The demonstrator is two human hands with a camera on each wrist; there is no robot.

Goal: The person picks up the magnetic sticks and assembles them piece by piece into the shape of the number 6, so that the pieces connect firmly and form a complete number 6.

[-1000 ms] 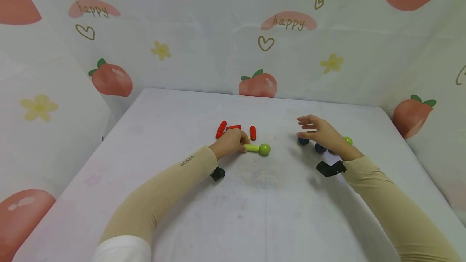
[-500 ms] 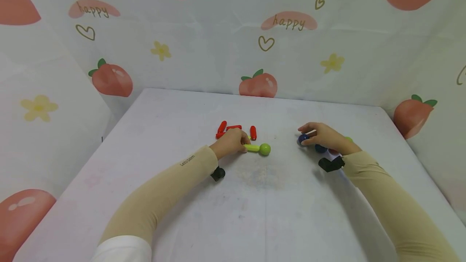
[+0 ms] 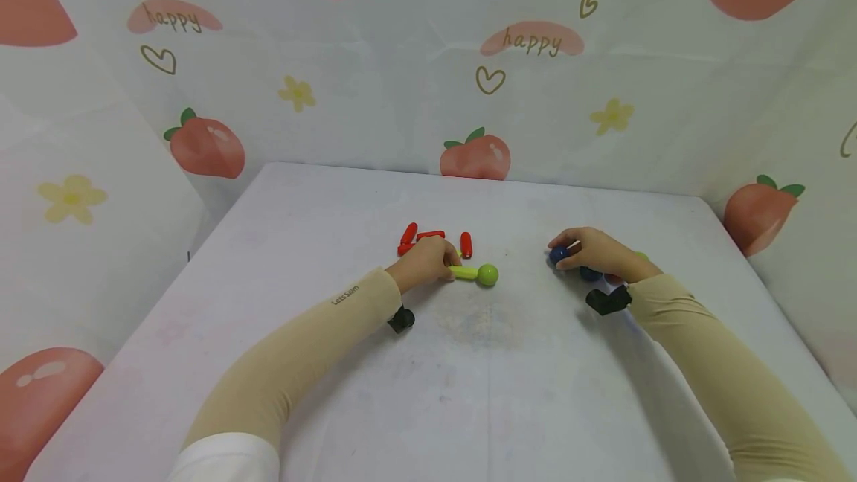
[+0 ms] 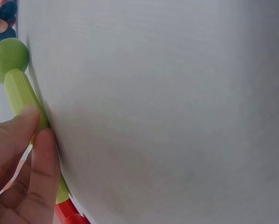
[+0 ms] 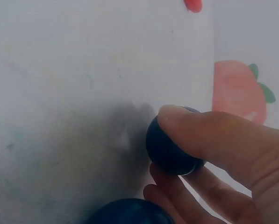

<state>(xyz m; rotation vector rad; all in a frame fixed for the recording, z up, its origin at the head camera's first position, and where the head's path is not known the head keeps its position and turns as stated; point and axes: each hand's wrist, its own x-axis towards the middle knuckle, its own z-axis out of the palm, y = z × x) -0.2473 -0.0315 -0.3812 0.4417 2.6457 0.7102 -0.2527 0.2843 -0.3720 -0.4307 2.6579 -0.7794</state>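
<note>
My left hand [image 3: 428, 260] pinches a yellow-green ribbed stick [image 4: 21, 93] between thumb and fingers, low over the table. A light green ball [image 3: 487, 274] sits at the stick's far end, touching it in the left wrist view. My right hand [image 3: 602, 254] pinches a dark blue ball [image 5: 165, 148], thumb on one side and fingers on the other. Close below that hand lies a second blue ball [image 5: 130, 212]. Several short red sticks [image 3: 466, 244] lie just beyond the left hand, which partly hides them.
Another green ball [image 3: 641, 255] and a reddish ball [image 3: 612, 279] are partly hidden behind the right hand. The white table [image 3: 469, 393] meets a printed cloth backdrop [image 3: 375, 95] at its far edge. Black wrist cameras [image 3: 402, 320] hang under both wrists.
The right hand has come down from above the blue balls, and its loosely spread fingers have closed round one of them. My left hand and the green stick have stayed in place.
</note>
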